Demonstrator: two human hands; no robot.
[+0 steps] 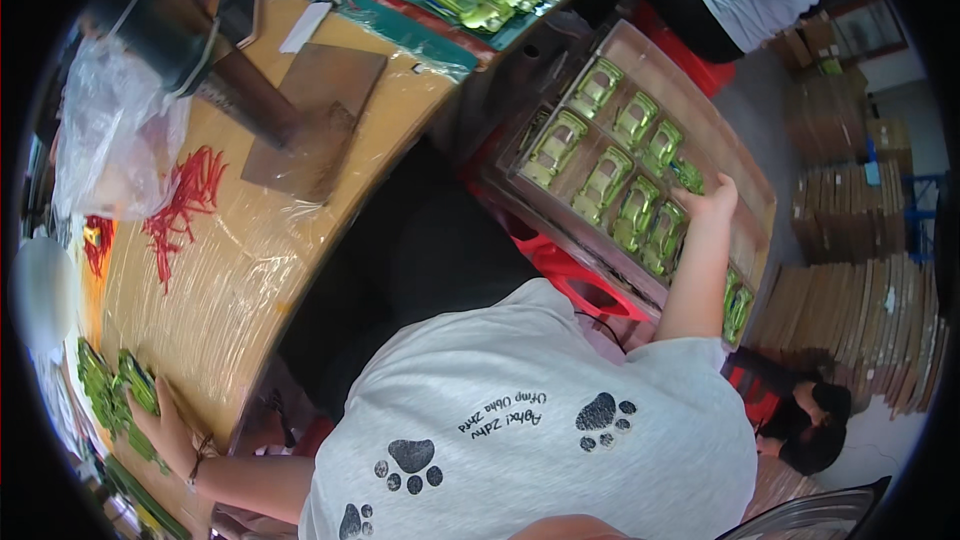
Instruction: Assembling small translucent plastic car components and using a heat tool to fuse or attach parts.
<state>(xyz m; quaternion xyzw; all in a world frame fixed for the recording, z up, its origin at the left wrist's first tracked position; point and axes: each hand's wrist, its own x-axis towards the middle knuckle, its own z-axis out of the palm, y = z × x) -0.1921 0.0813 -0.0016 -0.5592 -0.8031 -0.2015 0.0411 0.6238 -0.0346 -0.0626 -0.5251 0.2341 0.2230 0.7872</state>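
Observation:
My left hand [163, 428] is at the near left of the table, its fingers closed against a shiny green toy car body [138, 382]. More green toy car parts [95, 378] lie beside it. Out to the right, my right hand [712, 202] reaches into a shallow clear-sided tray [745, 190]. Its thumb and fingers are closed about a small green toy car body [687, 176] at the end of a row. Several other green car bodies [603, 185] lie in rows in that tray. The fingertips of both hands are partly hidden.
A dark press post [250, 100] stands on a metal plate [320, 125] on the table. Red strips [185, 200] and a clear plastic bag [115, 130] lie left. A red stool [575, 275] is by the tray. Other people sit nearby; stacked cardboard [850, 330] stands right.

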